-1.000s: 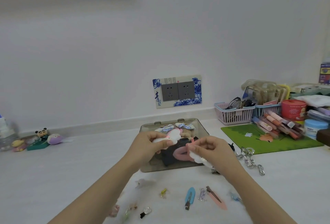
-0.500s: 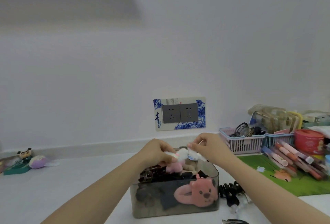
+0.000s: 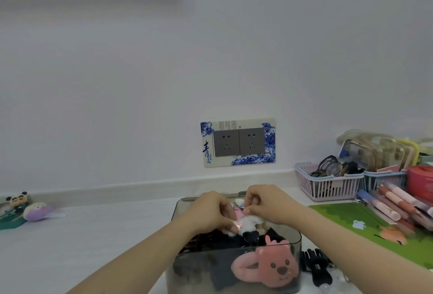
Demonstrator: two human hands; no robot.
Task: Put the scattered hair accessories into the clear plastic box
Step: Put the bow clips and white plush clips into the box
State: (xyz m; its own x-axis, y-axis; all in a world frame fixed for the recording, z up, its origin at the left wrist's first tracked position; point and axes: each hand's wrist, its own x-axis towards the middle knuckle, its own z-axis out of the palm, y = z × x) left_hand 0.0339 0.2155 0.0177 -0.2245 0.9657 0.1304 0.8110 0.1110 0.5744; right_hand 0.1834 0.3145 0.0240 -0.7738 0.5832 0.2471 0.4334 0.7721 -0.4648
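The clear plastic box point(image 3: 295, 240) stands on the white table, near the bottom centre. It holds dark hair ties, a black clip and a pink bear headband point(image 3: 269, 268) pressed against its front wall. Both my hands are over the box's open top. My left hand point(image 3: 210, 211) pinches a white fluffy hair accessory point(image 3: 247, 223) with pink parts from the left. My right hand point(image 3: 267, 202) holds the same accessory from above right. A black claw clip point(image 3: 316, 268) lies on the table just right of the box.
A green mat point(image 3: 351, 218) lies to the right with pens and tubes point(image 3: 393, 202) on it. Behind it stand a pink basket point(image 3: 328, 186) of glasses and a red tub point(image 3: 420, 181). Small figurines point(image 3: 23, 207) sit at the far left. Wall sockets point(image 3: 239, 142) are behind.
The view has tilted upward, so the loose clips near the table's front edge are out of sight. Both hands have lowered the white fluffy accessory closer into the box.
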